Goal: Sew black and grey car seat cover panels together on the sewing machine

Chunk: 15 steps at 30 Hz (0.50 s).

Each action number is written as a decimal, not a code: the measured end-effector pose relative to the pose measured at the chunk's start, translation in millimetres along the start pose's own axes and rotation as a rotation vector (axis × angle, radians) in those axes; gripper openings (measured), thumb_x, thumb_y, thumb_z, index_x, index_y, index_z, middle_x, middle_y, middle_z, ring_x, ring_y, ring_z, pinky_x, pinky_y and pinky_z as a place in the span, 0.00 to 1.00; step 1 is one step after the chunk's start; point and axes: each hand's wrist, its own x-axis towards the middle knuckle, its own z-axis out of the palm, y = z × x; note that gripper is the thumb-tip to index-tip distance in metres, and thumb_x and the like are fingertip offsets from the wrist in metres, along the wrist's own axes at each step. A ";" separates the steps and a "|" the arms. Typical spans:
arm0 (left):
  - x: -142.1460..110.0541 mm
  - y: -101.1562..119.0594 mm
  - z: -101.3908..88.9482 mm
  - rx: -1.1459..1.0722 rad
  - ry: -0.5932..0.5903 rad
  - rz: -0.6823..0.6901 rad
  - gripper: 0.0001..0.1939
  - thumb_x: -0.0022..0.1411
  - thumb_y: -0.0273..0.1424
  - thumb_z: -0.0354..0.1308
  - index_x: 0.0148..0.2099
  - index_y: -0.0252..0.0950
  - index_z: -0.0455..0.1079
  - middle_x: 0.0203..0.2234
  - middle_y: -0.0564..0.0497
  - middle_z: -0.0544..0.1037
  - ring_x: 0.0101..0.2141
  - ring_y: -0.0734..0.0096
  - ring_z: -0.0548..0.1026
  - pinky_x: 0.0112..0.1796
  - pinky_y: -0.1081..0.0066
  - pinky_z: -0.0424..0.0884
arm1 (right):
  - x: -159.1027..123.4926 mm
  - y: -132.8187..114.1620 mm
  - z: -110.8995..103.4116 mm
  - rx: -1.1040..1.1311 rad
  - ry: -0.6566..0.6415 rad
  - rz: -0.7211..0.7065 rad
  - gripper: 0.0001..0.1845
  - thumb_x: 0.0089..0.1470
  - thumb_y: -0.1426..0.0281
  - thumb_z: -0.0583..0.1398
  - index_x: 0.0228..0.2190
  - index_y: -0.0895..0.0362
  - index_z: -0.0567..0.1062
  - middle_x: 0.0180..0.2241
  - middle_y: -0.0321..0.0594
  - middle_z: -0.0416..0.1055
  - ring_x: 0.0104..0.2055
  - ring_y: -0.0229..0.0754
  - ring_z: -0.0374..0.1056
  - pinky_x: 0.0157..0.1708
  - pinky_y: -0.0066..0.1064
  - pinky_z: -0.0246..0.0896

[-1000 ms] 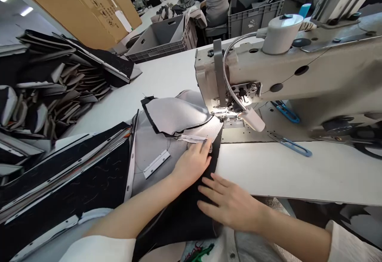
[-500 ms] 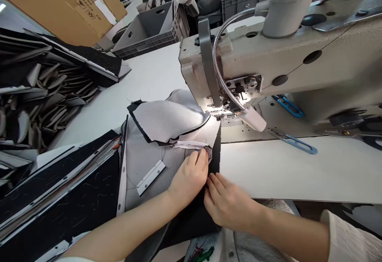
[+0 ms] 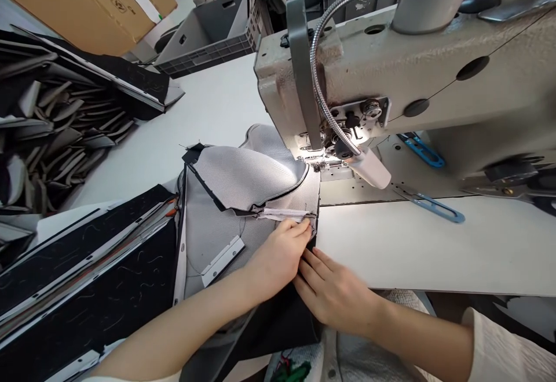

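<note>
Grey mesh fabric (image 3: 243,176) with black edging lies under the lit needle area of a sewing machine (image 3: 330,75). My left hand (image 3: 280,254) is closed, its fingertips pinching the fabric's edge near a pale seam strip (image 3: 284,214). Just below and to the right, my right hand (image 3: 332,289) has its fingers together on the black border (image 3: 291,312) of the same piece; its fingertips are partly hidden at the cloth. A white strip with holes (image 3: 223,261) lies on the grey fabric, left of my left hand.
Two blue thread snips (image 3: 441,208) (image 3: 421,149) lie right of the needle. Stacked dark fabric pieces (image 3: 65,133) fill the left side. Black panels (image 3: 99,289) lie at the lower left. Behind stand a grey crate (image 3: 208,34) and a cardboard box (image 3: 95,5).
My view has shifted slightly. My left hand has moved a little to the right along the fabric edge, still pinching it. My right hand stays close beside it at the black border.
</note>
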 end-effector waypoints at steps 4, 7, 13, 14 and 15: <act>5.0 -10.5 -9.8 -0.172 -0.019 0.015 0.21 0.56 0.17 0.44 0.49 0.29 0.68 0.49 0.45 0.73 0.41 0.68 0.70 0.44 0.69 0.70 | 1.8 0.0 -0.3 -0.022 -0.003 0.000 0.17 0.56 0.75 0.51 0.45 0.68 0.72 0.45 0.54 0.71 0.49 0.54 0.66 0.51 0.44 0.62; 6.8 -9.3 -12.7 -0.128 -0.034 0.052 0.21 0.56 0.17 0.43 0.48 0.29 0.69 0.47 0.45 0.74 0.38 0.69 0.71 0.41 0.69 0.71 | 2.0 -1.1 -0.4 -0.032 0.019 0.002 0.17 0.55 0.75 0.52 0.44 0.68 0.72 0.44 0.54 0.72 0.48 0.54 0.67 0.50 0.45 0.62; 16.1 -7.5 -11.8 -0.007 0.001 0.116 0.18 0.57 0.16 0.43 0.47 0.24 0.68 0.46 0.40 0.74 0.45 0.66 0.70 0.44 0.69 0.69 | 2.8 8.4 -7.3 -0.052 -0.062 -0.023 0.18 0.56 0.75 0.51 0.46 0.69 0.71 0.46 0.56 0.70 0.49 0.52 0.66 0.50 0.43 0.62; 19.3 -8.7 -11.7 0.001 0.002 0.122 0.18 0.57 0.17 0.44 0.46 0.24 0.69 0.46 0.40 0.74 0.45 0.66 0.70 0.44 0.70 0.68 | 3.4 12.5 -9.0 -0.055 -0.080 -0.036 0.19 0.56 0.75 0.51 0.46 0.69 0.71 0.47 0.56 0.70 0.50 0.52 0.66 0.50 0.43 0.61; 22.9 -10.1 -11.7 0.005 0.000 0.122 0.17 0.57 0.17 0.44 0.46 0.25 0.69 0.46 0.41 0.74 0.45 0.67 0.70 0.44 0.71 0.68 | 4.1 17.3 -10.4 -0.057 -0.092 -0.047 0.19 0.55 0.75 0.52 0.46 0.68 0.71 0.47 0.56 0.70 0.50 0.52 0.66 0.50 0.43 0.61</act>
